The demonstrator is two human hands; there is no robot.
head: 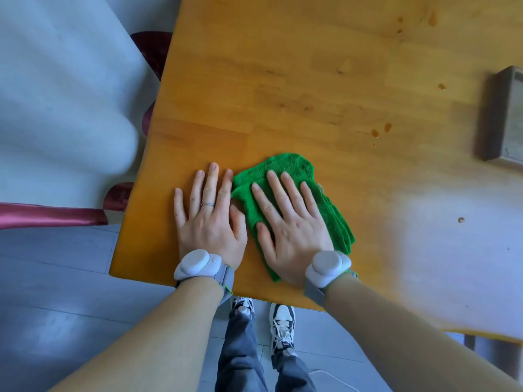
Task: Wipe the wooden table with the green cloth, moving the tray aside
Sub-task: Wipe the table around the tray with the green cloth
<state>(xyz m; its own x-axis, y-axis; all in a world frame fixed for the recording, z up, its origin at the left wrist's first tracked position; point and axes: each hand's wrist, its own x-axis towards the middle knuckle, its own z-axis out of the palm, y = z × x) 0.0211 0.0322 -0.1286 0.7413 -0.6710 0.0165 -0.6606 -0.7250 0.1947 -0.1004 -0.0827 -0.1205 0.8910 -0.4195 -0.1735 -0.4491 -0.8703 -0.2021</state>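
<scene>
The green cloth [294, 199] lies bunched near the lower middle of the frame, on the wooden table [311, 80] close to its near edge. The right hand [291, 222] presses flat on it, fingers straight and spread. The left hand [209, 213] rests flat on bare wood just beside it, fingers released. The cloth looks soft, light and limp, so a flat palm on its middle should steer it best. Droplets [380, 131] sit toward the upper right, the tray [506, 117] at the right edge.

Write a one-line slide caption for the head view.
Right hand presses green cloth flat on wooden table; left hand rests beside it.
</scene>
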